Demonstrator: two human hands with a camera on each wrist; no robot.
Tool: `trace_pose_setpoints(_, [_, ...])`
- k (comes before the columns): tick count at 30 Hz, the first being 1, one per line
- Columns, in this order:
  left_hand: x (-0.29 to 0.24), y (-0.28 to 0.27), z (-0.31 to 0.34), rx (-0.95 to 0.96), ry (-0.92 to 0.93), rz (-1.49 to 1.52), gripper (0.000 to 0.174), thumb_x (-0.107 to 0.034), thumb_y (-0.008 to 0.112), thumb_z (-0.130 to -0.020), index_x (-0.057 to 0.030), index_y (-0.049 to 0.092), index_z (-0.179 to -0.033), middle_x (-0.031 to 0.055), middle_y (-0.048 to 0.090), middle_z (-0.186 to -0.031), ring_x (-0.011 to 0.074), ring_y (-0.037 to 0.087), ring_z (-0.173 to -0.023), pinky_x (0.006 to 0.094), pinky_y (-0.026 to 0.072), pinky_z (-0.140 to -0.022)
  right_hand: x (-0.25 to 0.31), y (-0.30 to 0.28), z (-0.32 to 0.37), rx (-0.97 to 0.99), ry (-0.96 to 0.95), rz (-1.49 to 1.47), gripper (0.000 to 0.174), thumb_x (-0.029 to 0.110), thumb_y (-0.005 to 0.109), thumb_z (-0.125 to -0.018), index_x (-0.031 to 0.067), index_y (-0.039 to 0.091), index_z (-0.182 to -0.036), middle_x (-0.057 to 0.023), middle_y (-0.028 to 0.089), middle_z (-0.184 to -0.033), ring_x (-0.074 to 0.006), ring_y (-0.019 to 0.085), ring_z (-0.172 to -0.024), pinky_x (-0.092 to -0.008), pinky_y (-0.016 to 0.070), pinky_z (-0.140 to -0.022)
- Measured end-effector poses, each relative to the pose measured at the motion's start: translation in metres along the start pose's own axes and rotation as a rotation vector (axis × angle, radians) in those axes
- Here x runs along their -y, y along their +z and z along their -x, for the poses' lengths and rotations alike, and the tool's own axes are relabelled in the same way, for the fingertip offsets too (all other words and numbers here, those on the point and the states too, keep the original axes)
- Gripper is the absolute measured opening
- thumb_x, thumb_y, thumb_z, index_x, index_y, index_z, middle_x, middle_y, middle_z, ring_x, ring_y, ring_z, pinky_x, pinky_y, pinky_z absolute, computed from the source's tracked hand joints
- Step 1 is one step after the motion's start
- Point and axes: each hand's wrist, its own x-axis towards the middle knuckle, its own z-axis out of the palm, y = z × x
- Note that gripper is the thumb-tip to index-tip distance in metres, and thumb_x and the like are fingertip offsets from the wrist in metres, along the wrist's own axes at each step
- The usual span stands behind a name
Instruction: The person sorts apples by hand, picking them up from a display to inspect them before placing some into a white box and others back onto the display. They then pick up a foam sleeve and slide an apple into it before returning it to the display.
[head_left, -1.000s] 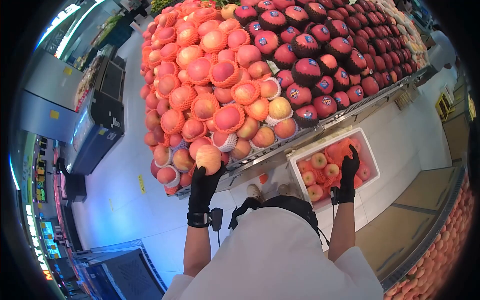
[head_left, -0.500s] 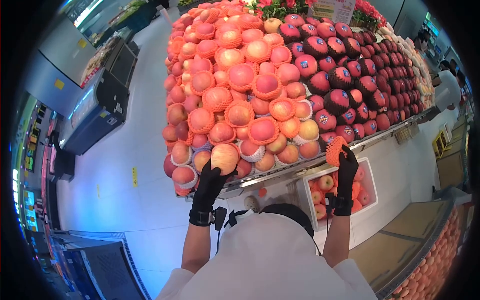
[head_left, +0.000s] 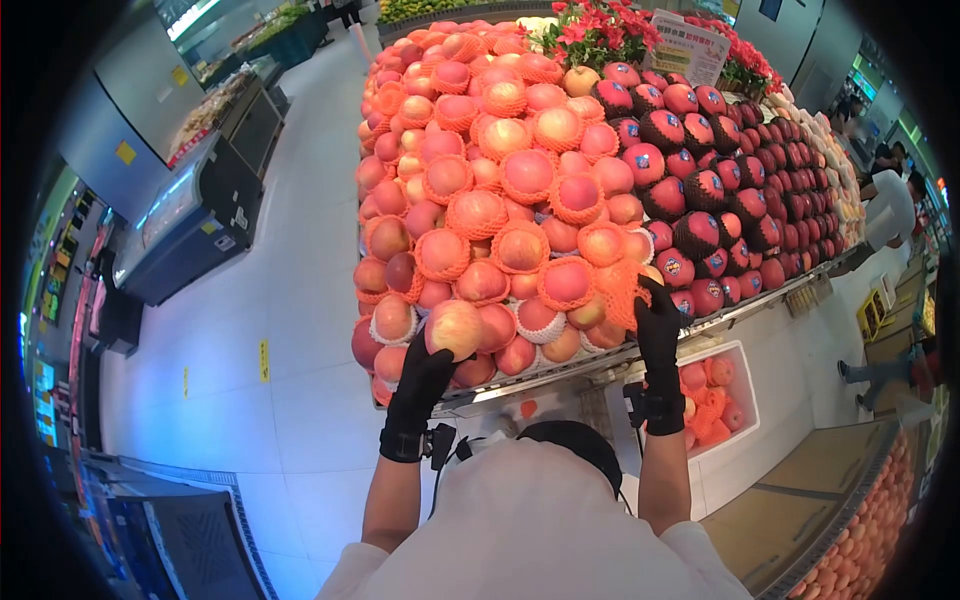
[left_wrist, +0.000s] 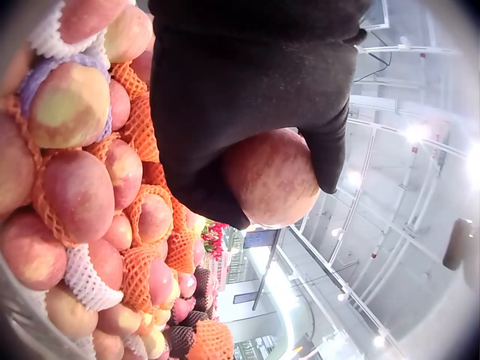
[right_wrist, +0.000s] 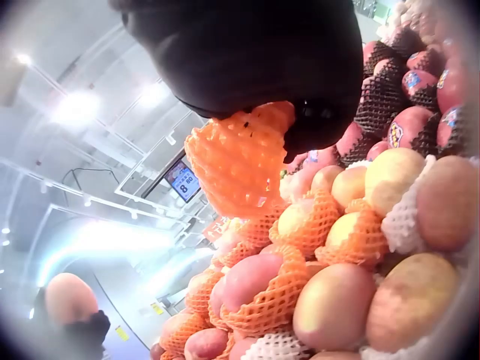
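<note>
In a black glove, my left hand (head_left: 418, 385) grips a yellow-red apple (head_left: 453, 330) in front of the apple pile's near left corner. The left wrist view shows thumb and fingers curled round this bare apple (left_wrist: 276, 180). My gloved right hand (head_left: 660, 330) pinches an orange foam net sleeve (head_left: 622, 296) above the pile's front edge. Seen from the right wrist, the foam net (right_wrist: 238, 161) hangs from the fingers, with no apple showing inside. Many piled apples (head_left: 477, 215) wear orange or white foam nets.
Dark red apples in black nets (head_left: 697, 235) fill the stand's right side. Below its front edge, a white foam box (head_left: 745, 385) on the floor holds apples and orange nets. Red flowers (head_left: 600, 35) and a sign (head_left: 690, 48) stand behind. A person (head_left: 888, 205) is at far right.
My right hand has lifted the orange foam net out of the white box and moved it left over the pile's front edge. The left hand keeps holding its apple. The view has shifted.
</note>
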Motion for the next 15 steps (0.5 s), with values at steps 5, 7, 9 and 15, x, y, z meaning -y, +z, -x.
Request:
trace_pose_setpoints(5, [0.003, -0.024, 0.008, 0.04, -0.043, -0.04, 0.049, -0.009, 0.055, -0.087, 0.0068, 0.046, -0.133, 0.017, 0.058, -0.124, 0.0271, 0.064, -0.109, 0.0373, 0.0572, -0.091, 0.04, 0.036, 0.013, 0.12, 0.037, -0.019, 0.037, 0.004, 0.063, -0.09, 0.0002, 0.059, -0.126, -0.0131, 0.065, -0.121, -0.0205, 0.062, -0.11, -0.0341, 0.049, -0.096])
trace_pose_setpoints(7, [-0.001, -0.018, 0.011, -0.004, -0.051, 0.003, 0.051, -0.011, 0.057, -0.086, 0.0029, 0.048, -0.135, 0.0104, 0.061, -0.118, 0.0192, 0.063, -0.099, 0.0292, 0.0523, -0.081, 0.041, 0.047, 0.014, 0.155, -0.021, -0.028, 0.036, 0.003, 0.061, -0.091, -0.0008, 0.058, -0.126, -0.0133, 0.063, -0.125, -0.0219, 0.06, -0.114, -0.0347, 0.0484, -0.097])
trace_pose_setpoints(9, [-0.001, -0.021, 0.011, -0.002, -0.066, 0.043, 0.052, -0.013, 0.058, -0.087, 0.0008, 0.049, -0.136, 0.0072, 0.063, -0.116, 0.0155, 0.062, -0.095, 0.0258, 0.0504, -0.077, 0.047, 0.06, 0.015, 0.175, -0.066, -0.025, 0.035, 0.003, 0.061, -0.091, -0.0009, 0.059, -0.125, -0.0134, 0.063, -0.124, -0.0228, 0.06, -0.114, -0.0349, 0.0481, -0.098])
trace_pose_setpoints(15, [-0.017, -0.014, 0.007, 0.096, 0.012, 0.262, 0.054, -0.018, 0.062, -0.092, 0.0031, 0.045, -0.138, 0.011, 0.061, -0.121, 0.0197, 0.064, -0.102, 0.0308, 0.055, -0.083, 0.068, 0.098, 0.012, 0.215, -0.232, 0.075, 0.039, -0.001, 0.061, -0.086, 0.0015, 0.059, -0.124, -0.0157, 0.063, -0.119, -0.0298, 0.059, -0.114, -0.0383, 0.0469, -0.099])
